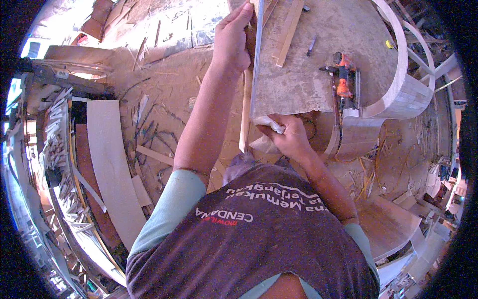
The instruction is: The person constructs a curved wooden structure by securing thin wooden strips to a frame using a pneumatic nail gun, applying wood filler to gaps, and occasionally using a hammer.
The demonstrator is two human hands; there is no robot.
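My left hand (233, 41) is raised at the top, with its fingers closed round a long thin wooden strip (246, 107). The strip runs down toward my body, along the left edge of a worn grey worktop (294, 92). Lower and to the right, my right hand (293, 138) is closed on a small crumpled white packet or cloth (272, 123); I cannot make out which. It is close to the strip and just below the worktop's near edge. Part of the packet or cloth is hidden by my fingers.
An orange and black nail gun (344, 77) lies on the worktop, near narrow wooden slats (290, 32) and a dark pen (311, 45). Curved wooden pieces (403, 97) stand at the right. Long boards (112, 164) and offcuts litter the left floor.
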